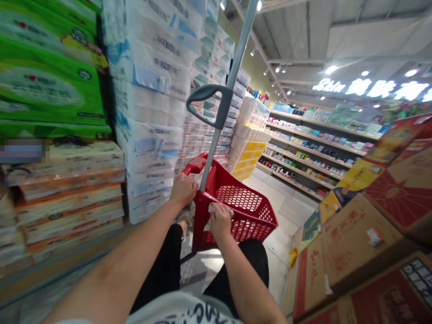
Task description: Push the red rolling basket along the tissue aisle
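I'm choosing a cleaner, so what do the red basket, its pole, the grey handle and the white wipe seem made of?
Basket: likely plastic, glossy; moulded-looking holes and highlights.
Pole: probably metal, satin grey; a highlight runs along it.
Handle: likely plastic, matt dark grey; smooth, rounded loop.
Wipe: thin, crumpled, matt; paper or cloth, I can't tell.

Wht cloth [208,222] agst red bskt [249,219]

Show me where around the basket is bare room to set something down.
Bare floor shows between the basket and the cartons at right, reaching toward the shelves. Crowded: the left, with stacked packs, and the basket's near side, with left hand, right hand and cloth.
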A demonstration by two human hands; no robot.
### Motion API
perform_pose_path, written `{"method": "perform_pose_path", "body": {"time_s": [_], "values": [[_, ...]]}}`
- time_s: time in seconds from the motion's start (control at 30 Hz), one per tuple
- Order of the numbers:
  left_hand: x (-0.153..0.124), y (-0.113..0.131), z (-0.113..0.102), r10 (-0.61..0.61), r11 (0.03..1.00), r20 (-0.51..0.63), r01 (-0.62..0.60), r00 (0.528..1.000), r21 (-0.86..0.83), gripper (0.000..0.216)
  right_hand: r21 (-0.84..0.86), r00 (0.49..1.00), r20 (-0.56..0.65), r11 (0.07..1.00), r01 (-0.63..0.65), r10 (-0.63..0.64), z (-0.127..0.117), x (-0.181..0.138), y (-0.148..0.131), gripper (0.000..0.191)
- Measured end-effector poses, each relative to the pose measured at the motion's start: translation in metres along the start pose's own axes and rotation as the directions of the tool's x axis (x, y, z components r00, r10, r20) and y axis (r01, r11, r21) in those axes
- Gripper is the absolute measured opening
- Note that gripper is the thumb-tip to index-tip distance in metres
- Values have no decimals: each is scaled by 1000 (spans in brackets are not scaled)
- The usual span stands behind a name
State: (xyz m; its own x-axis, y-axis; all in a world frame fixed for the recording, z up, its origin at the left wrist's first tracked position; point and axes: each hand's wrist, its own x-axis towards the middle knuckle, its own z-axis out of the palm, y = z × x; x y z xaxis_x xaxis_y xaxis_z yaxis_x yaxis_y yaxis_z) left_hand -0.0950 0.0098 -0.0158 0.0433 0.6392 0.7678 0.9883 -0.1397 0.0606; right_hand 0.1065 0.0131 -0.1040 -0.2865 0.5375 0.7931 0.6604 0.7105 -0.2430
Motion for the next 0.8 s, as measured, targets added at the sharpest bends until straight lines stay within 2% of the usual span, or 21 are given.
{"method": "perform_pose_path", "body": {"time_s": [0.1, 0.23, 0.47, 0.63, 0.8], "values": [[-2, -1, -1, 35, 998, 18, -36, 999, 52, 42, 12, 1000, 10, 1000, 8, -8, -2, -6, 7, 38], [-2, -1, -1, -3, 999, 8, 3, 1000, 52, 43, -15, 999, 0, 999, -36, 36, -8, -14, 18, 39], [-3, -2, -3, 23, 999, 22, -24, 1000, 39, 40, 8, 999, 31, 1000, 11, -11, -4, -7, 5, 38], [-3, -2, -4, -8, 1000, 19, 8, 1000, 7, 41, -14, 998, 17, 998, -59, 59, -10, -14, 18, 40], [-3, -1, -2, -24, 999, 10, 23, 1000, 28, 42, 7, 997, 68, 999, -46, 45, -5, -8, 7, 37]]}}
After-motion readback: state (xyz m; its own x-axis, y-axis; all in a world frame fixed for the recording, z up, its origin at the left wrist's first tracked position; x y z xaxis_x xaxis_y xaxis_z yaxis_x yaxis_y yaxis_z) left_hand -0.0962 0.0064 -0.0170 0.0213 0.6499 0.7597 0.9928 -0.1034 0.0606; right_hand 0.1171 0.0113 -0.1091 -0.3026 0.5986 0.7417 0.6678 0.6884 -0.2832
